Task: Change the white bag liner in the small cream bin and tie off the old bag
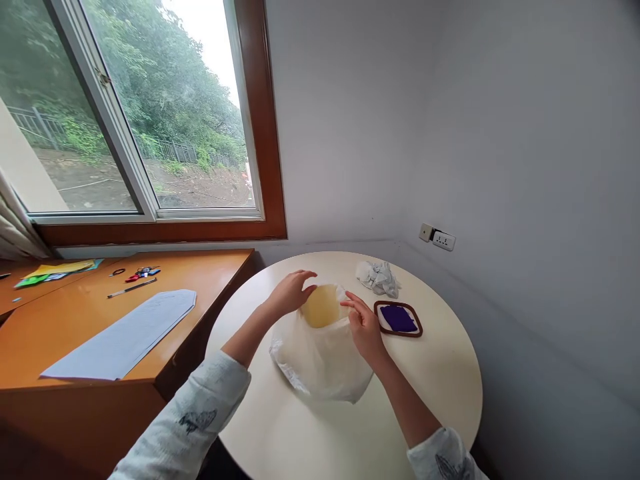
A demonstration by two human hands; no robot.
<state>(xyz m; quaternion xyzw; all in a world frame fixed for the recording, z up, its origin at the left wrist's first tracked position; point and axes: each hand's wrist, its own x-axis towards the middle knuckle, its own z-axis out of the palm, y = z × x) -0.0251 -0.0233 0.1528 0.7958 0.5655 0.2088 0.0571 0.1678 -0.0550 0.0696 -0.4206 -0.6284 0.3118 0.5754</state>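
Observation:
A white, thin plastic bag (325,367) spreads over the round table around a pale yellow round piece (321,307), which shows at the bag's mouth. Whether that piece is a container's inside or a flat disc, I cannot tell. At the left of the mouth, my left hand (293,293) is open, thumb and fingers apart, its thumb close to the yellow rim. My right hand (364,325) is at the opposite side, with bent fingers at the bag's edge, which they seem to pinch. The bag's lower part lies loose and wrinkled towards me.
Right of the bag lies a brown-framed tray (420,329) with a dark purple piece (399,318). Behind it is crumpled white plastic (379,277). The wooden desk (95,313) on the left bears paper sheets (125,337), a pen (133,288) and small items. Walls and a window enclose the corner.

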